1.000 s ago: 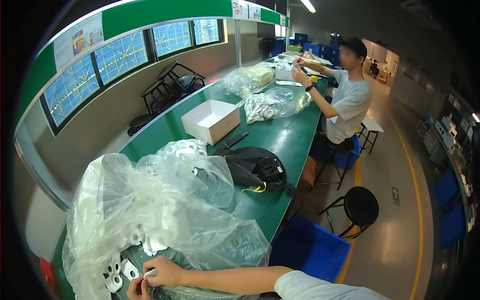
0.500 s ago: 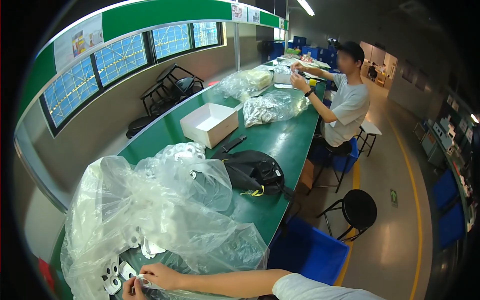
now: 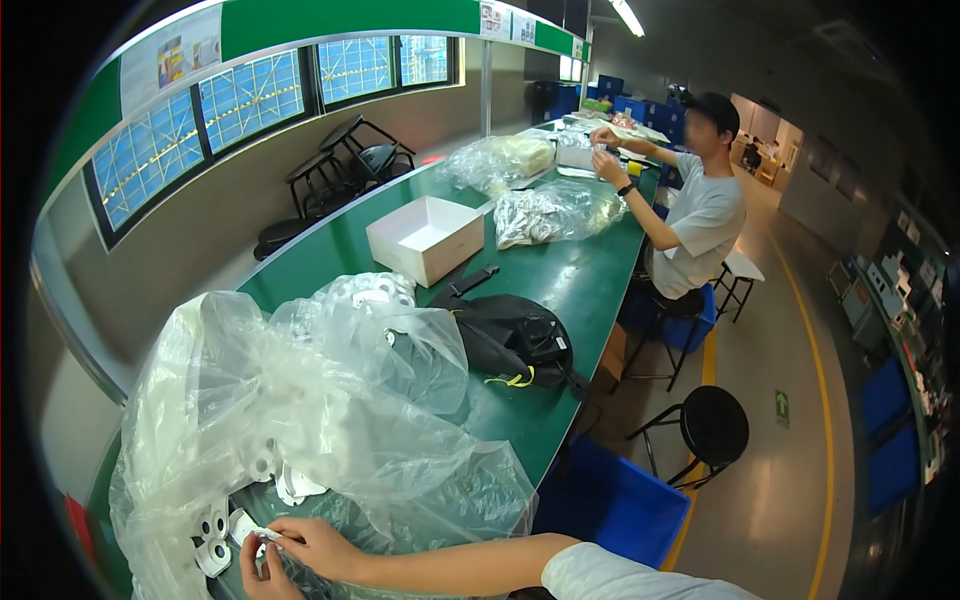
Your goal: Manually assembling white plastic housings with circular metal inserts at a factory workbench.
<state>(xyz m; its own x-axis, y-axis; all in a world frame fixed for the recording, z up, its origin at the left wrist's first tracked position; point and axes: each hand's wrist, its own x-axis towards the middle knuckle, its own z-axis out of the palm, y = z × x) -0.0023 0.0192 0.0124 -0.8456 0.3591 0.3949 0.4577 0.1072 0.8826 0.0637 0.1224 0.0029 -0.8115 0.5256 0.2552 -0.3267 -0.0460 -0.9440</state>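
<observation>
At the near left of the bench, a small white part (image 3: 265, 534) with a rounded opening is pinched between the fingertips of my right hand (image 3: 318, 549). My left hand (image 3: 262, 577) comes up from the lower edge with its fingers bent round the near side of the same part. Beside them lie several white plate-like parts (image 3: 212, 552) with round holes. More white pieces (image 3: 295, 484) sit just beyond, partly under a large clear plastic bag (image 3: 330, 420). The bag spreads over the near bench, and my right forearm lies across its edge.
Further along the green bench (image 3: 500, 425) are a black bag (image 3: 520, 340), a white open box (image 3: 430, 245) and another filled clear bag (image 3: 550, 213). A co-worker (image 3: 700, 210) sits beyond, handling something small. A blue bin (image 3: 620, 505) and black stool (image 3: 713, 425) stand right.
The view has shifted slightly. My hands stay together around the white part, which has turned a little, and my left fingers now stand more upright.
</observation>
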